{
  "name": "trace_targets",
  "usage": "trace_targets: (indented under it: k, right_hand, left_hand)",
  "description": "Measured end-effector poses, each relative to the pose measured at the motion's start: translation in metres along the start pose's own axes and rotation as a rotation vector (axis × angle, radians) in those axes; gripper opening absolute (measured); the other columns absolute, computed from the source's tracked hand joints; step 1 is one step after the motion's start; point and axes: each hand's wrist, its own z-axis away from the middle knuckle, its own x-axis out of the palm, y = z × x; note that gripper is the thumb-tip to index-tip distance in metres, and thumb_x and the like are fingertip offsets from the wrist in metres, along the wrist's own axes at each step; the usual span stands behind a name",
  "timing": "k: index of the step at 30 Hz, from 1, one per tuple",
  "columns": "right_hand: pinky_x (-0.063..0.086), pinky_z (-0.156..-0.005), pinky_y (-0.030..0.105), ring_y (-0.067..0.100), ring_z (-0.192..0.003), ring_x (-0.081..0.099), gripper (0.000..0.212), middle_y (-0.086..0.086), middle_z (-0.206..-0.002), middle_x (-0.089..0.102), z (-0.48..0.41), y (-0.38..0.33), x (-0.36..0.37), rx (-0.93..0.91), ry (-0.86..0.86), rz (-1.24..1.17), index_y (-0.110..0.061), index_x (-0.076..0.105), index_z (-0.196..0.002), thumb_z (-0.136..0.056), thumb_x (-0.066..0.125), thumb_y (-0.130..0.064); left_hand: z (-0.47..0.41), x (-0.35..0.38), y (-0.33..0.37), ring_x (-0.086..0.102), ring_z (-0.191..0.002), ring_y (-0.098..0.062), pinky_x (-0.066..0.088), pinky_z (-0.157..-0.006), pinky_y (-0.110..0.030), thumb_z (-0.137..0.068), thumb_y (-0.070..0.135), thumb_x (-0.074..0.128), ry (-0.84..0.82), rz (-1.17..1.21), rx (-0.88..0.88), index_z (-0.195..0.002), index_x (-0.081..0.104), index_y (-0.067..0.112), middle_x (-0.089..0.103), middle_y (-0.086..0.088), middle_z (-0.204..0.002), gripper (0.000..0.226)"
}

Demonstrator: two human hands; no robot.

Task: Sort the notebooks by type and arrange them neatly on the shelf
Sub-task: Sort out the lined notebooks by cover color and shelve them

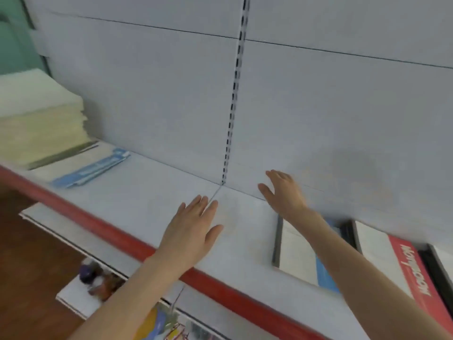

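left hand [193, 227] flat, fingers straight and close together, palm down over the bare middle of the shelf [147, 197], holding nothing. can't tell if it touches the surface. right hand [283, 192] also empty, fingers extended and slightly spread, thumb out, near where the shelf meets the back panel [147, 94]. contact unclear, frame is motion-blurred. the hands sit either side of the slotted upright [234, 99], left fingertips just below its foot.

notebooks: blue-and-white notebooks [90, 168] lie flat at the left end of the shelf, just beside a tall pale paper stack [36, 114]. at the right end a grey-spined notebook [296, 251] with a blue band lies flat, partly under the right forearm. next to it is a red-and-white notebook [402, 263] with dark lettering, then a dark-edged item cut off by the frame edge.

red trim [98, 222] runs along the shelf front. lower shelf [73, 303] holds small blurred items, can't identify them. wood-tone floor [29, 253] at left.
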Motion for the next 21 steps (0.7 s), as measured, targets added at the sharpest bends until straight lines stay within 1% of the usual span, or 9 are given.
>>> trace_targets:
  k: [3,6,10,13,16,19,21]
  right_hand:
    - [0.019,-0.110,0.030,0.023,-0.138,0.027,0.050,0.008,-0.147,0.035,-0.015,-0.087,0.019,-0.088,0.005,-0.042,-0.008,0.033,-0.141,-0.099,0.038,-0.033]
    - [0.018,-0.113,0.032,0.021,-0.140,0.024,0.051,0.008,-0.150,0.032,-0.027,-0.165,0.042,-0.157,-0.011,-0.062,-0.009,0.031,-0.143,-0.099,0.038,-0.035]
    - [0.018,-0.114,0.031,0.021,-0.140,0.023,0.053,0.008,-0.150,0.031,-0.040,-0.249,0.072,-0.233,-0.051,-0.080,-0.010,0.032,-0.143,-0.098,0.038,-0.036]
    - [0.018,-0.114,0.030,0.021,-0.139,0.025,0.053,0.009,-0.149,0.032,-0.052,-0.298,0.091,-0.280,-0.089,-0.056,-0.009,0.032,-0.142,-0.098,0.039,-0.037]
    - [0.018,-0.113,0.030,0.021,-0.139,0.026,0.053,0.008,-0.149,0.033,-0.069,-0.339,0.111,-0.326,-0.127,-0.029,-0.010,0.032,-0.143,-0.098,0.039,-0.037]
    - [0.020,-0.112,0.030,0.021,-0.139,0.026,0.053,0.008,-0.149,0.033,-0.093,-0.373,0.134,-0.370,-0.162,-0.012,-0.011,0.032,-0.142,-0.097,0.040,-0.038]
    - [0.018,-0.112,0.029,0.021,-0.139,0.024,0.054,0.009,-0.149,0.032,-0.109,-0.393,0.151,-0.392,-0.193,-0.035,-0.010,0.033,-0.142,-0.096,0.043,-0.037]
  left_hand:
    - [0.035,-0.018,-0.079,0.068,-0.095,-0.027,0.054,-0.074,-0.041,-0.088,0.046,0.029,0.005,-0.086,-0.069,-0.107,0.068,0.007,0.071,-0.012,-0.102,0.059]
    - [0.068,-0.036,-0.147,0.068,-0.095,-0.027,0.055,-0.073,-0.042,-0.082,0.044,0.034,0.010,-0.132,-0.152,-0.106,0.069,0.007,0.071,-0.012,-0.100,0.056]
    - [0.104,-0.050,-0.220,0.067,-0.098,-0.028,0.054,-0.078,-0.042,-0.083,0.044,0.034,0.034,-0.126,-0.234,-0.109,0.067,0.006,0.070,-0.012,-0.104,0.057]
    - [0.123,-0.055,-0.261,0.067,-0.099,-0.027,0.054,-0.077,-0.042,-0.085,0.044,0.035,0.040,-0.121,-0.292,-0.111,0.067,0.007,0.070,-0.012,-0.104,0.056]
    - [0.134,-0.053,-0.298,0.064,-0.105,-0.029,0.052,-0.081,-0.046,-0.088,0.042,0.042,0.019,-0.077,-0.368,-0.116,0.064,0.005,0.068,-0.014,-0.111,0.051]
    - [0.136,-0.048,-0.331,0.066,-0.100,-0.028,0.053,-0.078,-0.045,-0.085,0.043,0.034,0.019,-0.094,-0.423,-0.112,0.066,0.006,0.070,-0.013,-0.105,0.056]
    - [0.136,-0.045,-0.351,0.067,-0.099,-0.026,0.053,-0.078,-0.043,-0.085,0.043,0.033,-0.005,-0.112,-0.447,-0.112,0.066,0.008,0.070,-0.011,-0.105,0.056]
